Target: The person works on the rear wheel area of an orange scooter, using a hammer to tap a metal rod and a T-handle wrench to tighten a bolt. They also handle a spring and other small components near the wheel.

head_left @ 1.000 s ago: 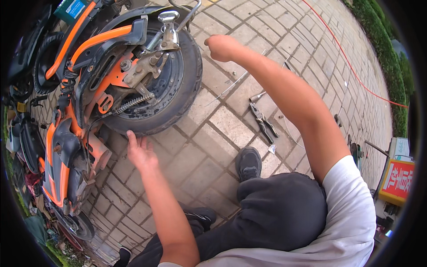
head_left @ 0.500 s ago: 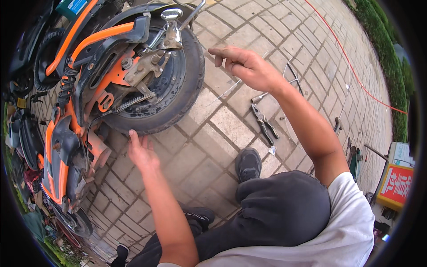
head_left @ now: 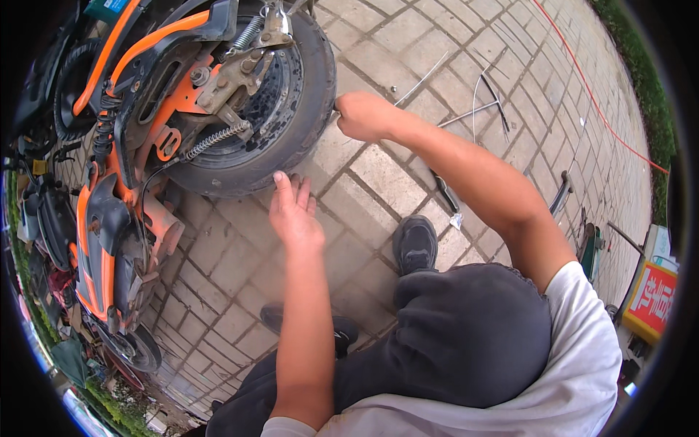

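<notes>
The rear wheel's black tyre [head_left: 318, 80] belongs to an orange and black scooter standing at the left. At the tyre's right edge is my right hand [head_left: 364, 118], its fingers curled in and the fingertips hidden; whether it pinches anything there cannot be seen. My left hand [head_left: 295, 215] is open with the palm up, its fingertips at the tyre's lower edge. Inside the wheel shows a grey rim [head_left: 280, 120] with dark wet-looking spots. A spring-wrapped brake rod [head_left: 217, 142] and a metal bracket [head_left: 231, 84] lie across it.
Brick paving surrounds the wheel. Partly hidden behind my right forearm are pliers [head_left: 444, 191]; beyond it lie a T-shaped wrench [head_left: 497, 98] and a thin rod [head_left: 422, 79]. A red hose [head_left: 575, 65] crosses the upper right. My shoe [head_left: 415, 244] stands below.
My right hand has come down to the tyre's edge, and its pointing finger has curled in. My left hand has slid right along the tyre's underside. The view has shifted slightly.
</notes>
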### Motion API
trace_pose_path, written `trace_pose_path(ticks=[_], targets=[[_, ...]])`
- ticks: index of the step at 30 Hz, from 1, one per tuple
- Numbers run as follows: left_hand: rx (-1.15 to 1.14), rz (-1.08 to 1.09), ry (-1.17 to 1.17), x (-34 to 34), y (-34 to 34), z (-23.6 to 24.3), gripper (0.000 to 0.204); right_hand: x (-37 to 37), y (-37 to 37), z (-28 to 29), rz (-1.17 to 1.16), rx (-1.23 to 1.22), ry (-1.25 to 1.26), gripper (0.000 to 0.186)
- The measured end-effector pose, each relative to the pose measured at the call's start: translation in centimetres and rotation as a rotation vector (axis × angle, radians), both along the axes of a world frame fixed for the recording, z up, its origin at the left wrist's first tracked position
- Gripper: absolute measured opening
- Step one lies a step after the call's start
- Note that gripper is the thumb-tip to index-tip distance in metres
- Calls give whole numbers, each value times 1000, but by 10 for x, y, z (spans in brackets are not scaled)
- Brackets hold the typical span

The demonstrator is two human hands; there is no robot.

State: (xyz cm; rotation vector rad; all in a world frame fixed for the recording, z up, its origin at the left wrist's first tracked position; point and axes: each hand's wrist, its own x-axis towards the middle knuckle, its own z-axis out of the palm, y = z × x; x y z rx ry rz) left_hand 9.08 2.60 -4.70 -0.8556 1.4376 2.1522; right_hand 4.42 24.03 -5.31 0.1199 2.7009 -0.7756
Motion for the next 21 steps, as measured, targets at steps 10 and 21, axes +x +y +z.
trace_pose_path(ticks=[10, 21], targets=[[971, -174, -158, 29, 14, -40, 75, 116, 9, 21, -435, -359, 277, 37], [533, -510, -80, 30, 36, -28, 78, 135, 6, -55, -327, -208, 407, 48]])
